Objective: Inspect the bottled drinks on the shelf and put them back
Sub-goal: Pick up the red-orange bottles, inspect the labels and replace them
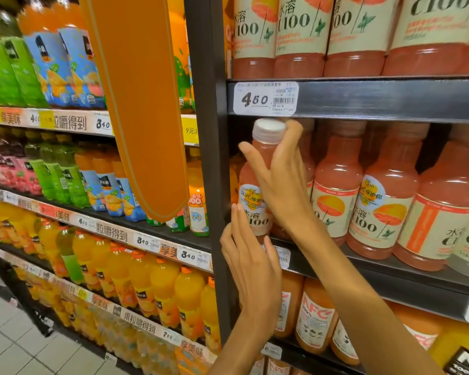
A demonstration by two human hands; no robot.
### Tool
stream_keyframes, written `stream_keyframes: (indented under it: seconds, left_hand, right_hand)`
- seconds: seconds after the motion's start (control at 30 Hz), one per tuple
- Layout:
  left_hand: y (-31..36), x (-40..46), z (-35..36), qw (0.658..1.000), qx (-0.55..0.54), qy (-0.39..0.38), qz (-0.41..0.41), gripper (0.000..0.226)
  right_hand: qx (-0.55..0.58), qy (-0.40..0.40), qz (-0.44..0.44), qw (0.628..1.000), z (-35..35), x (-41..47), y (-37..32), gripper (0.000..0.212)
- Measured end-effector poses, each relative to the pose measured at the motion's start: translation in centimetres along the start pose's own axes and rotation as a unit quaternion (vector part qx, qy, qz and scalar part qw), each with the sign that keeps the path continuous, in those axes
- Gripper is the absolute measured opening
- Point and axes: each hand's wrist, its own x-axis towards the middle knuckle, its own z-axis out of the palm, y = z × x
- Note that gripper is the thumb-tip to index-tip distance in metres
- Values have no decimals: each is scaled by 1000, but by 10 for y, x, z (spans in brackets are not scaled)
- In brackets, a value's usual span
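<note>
A person's two bare hands steady a pink grapefruit-drink plastic bottle with a white screw cap [257,182] at the left end of a dark metal supermarket shelf [390,269], beside the upright post. The right hand [279,180] wraps its neck and shoulder from the right, thumb across the front, fingers curled behind near the cap. The left hand [251,263] cups the base from below, fingers fairly straight against the label. The bottle stands nearly upright, long axis vertical, its foot at the shelf's front lip; its slot appears to lie straight behind. The right hand is the nearer to the row. At least three matching bottles show clearly on that shelf; more behind cannot be counted.
</note>
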Motion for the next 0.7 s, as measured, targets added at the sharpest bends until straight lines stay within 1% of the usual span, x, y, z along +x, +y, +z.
stream_keyframes:
  seconds: [0.03,0.1,0.17,0.2,0.43,0.5,0.57,0.6,0.63,0.7]
  left_hand:
    - [1,-1,1,1000,-2,-2,2,76]
    - [2,-3,3,1000,2,-7,15,74]
    - [3,-3,3,999,15,-16,26,72]
    - [3,-3,3,999,17,-20,28,72]
    - [0,-6,-1,999,-27,-12,39,73]
    - [-2,-7,-2,998,-20,-33,40,75]
    - [-4,-6,-4,997,27,-58,36,76]
    - [-5,-5,-4,996,46,-63,35,76]
    - [-5,-4,-5,996,53,-64,34,75]
    - [-4,-1,-7,996,50,-66,34,73]
  right_hand:
    - [-23,-5,-5,1000,3,1,-1,49]
    - [-72,-7,-7,997,4,4,0,45]
    - [-111,-18,11,994,3,9,2,38]
    - [-119,-27,24,992,1,12,2,38]
    - [-104,-100,69,987,-3,7,1,37]
    - [-85,-99,57,990,-7,1,0,47]
    - [-68,-99,50,991,-10,-4,-2,58]
    - [-73,-103,51,991,-10,-5,-3,59]
    - [-83,-103,52,990,-10,-5,-3,58]
    - [-103,-92,60,989,-9,-2,-2,48]
